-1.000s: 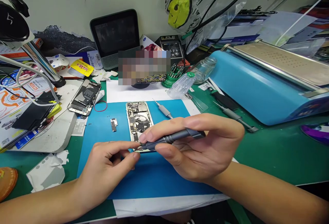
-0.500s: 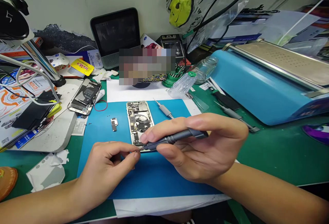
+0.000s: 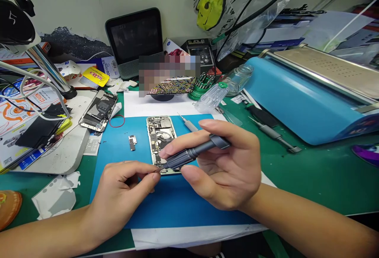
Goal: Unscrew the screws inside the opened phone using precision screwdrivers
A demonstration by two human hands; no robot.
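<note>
My right hand (image 3: 233, 171) holds a dark grey precision screwdriver (image 3: 184, 158) between thumb and fingers, tilted with its tip down to the left. At that tip, the thumb and forefinger of my left hand (image 3: 122, 195) are pinched together. Whether a tiny screw is also between them is too small to tell. Behind both hands lies an opened phone (image 3: 161, 126) with its inner parts bare, its lower right side partly covered by my right hand. A small metal-and-black phone part (image 3: 132, 143) rests left of it on the blue mat (image 3: 166, 206).
A second grey screwdriver (image 3: 189, 124) lies beyond my right hand. Another opened phone (image 3: 99, 110) is on the white base at left. A blue machine (image 3: 284, 96) stands at right. A clear bottle (image 3: 210, 98), a glass jar (image 3: 239, 78) and a dark-screened device (image 3: 134, 37) are at the back.
My right hand has shifted left and its fingers have curled further round the screwdriver, whose handle end has tilted up. The left hand stays pinched at the tip.
</note>
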